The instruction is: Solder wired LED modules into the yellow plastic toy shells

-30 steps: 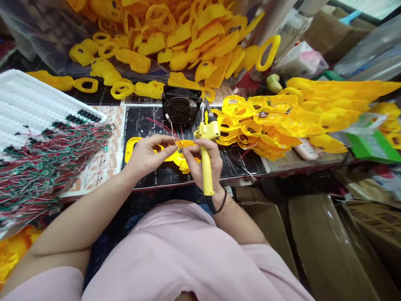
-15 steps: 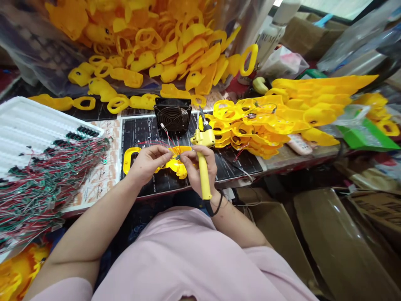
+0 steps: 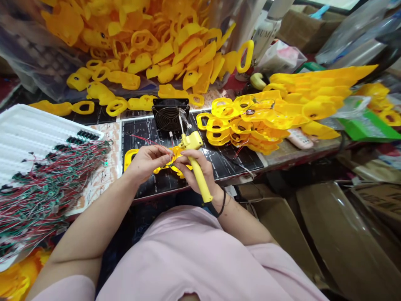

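Note:
My right hand [image 3: 203,169] is wrapped around a yellow soldering gun [image 3: 191,141], whose metal tip points up and away, towards the black fan. Its thumb and fingertips also reach in beside my left hand [image 3: 146,162], which pinches thin wires [image 3: 156,143] between thumb and fingers. Beneath both hands lies a yellow plastic duck-shaped shell half [image 3: 130,155], its ring-shaped handle end showing at the left. A small white-tipped part [image 3: 171,134] sticks up on its wires just past my fingers. My hands hide most of the shell's middle.
A small black fan [image 3: 169,116] stands behind the work mat [image 3: 144,127]. Stacked yellow shells [image 3: 260,110] lie to the right, and a bag of yellow parts [image 3: 175,46] is at the back. To the left, a white tray [image 3: 37,125] holds many wired circuit boards [image 3: 62,179].
The soldering gun has tilted left, its tip now in front of the fan. My right hand has turned with it. My left hand stays nearly in place at the wires.

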A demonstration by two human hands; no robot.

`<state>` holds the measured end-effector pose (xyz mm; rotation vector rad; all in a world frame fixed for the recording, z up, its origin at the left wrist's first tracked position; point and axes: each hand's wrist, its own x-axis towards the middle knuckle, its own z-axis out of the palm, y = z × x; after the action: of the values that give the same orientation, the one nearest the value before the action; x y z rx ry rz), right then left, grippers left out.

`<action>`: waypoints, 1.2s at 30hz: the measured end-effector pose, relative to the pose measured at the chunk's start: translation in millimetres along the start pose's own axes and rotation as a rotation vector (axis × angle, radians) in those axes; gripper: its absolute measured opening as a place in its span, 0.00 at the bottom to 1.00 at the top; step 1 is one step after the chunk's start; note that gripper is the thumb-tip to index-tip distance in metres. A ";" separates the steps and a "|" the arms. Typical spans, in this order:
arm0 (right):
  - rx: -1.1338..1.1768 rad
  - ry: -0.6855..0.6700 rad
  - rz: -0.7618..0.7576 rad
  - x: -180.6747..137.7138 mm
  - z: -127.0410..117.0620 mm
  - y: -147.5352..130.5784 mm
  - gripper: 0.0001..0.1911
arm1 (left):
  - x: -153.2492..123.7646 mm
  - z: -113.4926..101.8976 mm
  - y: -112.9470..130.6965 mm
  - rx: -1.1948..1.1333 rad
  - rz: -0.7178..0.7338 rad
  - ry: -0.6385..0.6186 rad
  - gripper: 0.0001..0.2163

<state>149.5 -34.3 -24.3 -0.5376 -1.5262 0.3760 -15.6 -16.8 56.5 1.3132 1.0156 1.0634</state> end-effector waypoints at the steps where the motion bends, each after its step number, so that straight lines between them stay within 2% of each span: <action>1: -0.010 -0.013 -0.009 0.0 -1.2 0.5 0.15 | 0.3 -1.8 0.5 0.025 -0.005 -0.027 0.23; 6: -0.072 -0.078 -0.027 0.6 -4.7 2.4 0.14 | 1.7 -5.7 5.4 0.140 -0.026 -0.134 0.23; 12: -0.109 -0.069 -0.074 1.2 -5.1 3.2 0.14 | -0.8 -7.0 4.0 0.248 0.000 -0.240 0.22; 16: -0.179 -0.060 -0.064 -3.2 -11.2 5.6 0.15 | -4.5 -9.7 7.4 0.191 0.081 -0.153 0.22; 19: -0.228 -0.027 -0.032 -6.9 -20.3 7.4 0.16 | -1.8 -14.7 16.7 0.087 0.070 -0.070 0.24; 22: -0.234 0.047 -0.007 -8.7 -30.7 7.9 0.16 | 7.5 -20.7 22.5 0.122 0.072 -0.024 0.24; 26: -0.274 0.116 -0.024 -9.5 -47.9 3.9 0.13 | 21.5 -23.9 11.4 0.443 0.065 -0.107 0.18; 29: -0.364 0.120 -0.067 -11.4 -65.9 -4.3 0.08 | 27.4 -19.5 -6.7 0.857 0.205 -0.137 0.07; 31: -0.402 0.078 -0.084 -13.4 -79.5 -12.3 0.05 | 28.5 -13.9 -18.1 1.088 0.313 -0.137 0.06; 33: -0.439 0.013 -0.103 -15.6 -92.9 -22.2 0.10 | 28.0 -7.5 -26.7 1.246 0.362 -0.125 0.09; 36: -0.587 0.009 -0.119 -17.9 -107.7 -39.1 0.27 | 26.2 0.3 -34.2 1.387 0.373 -0.104 0.10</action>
<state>252.3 -86.9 -14.1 -0.8947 -1.6480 -0.1794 -8.8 9.3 23.0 2.7002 1.5252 0.4167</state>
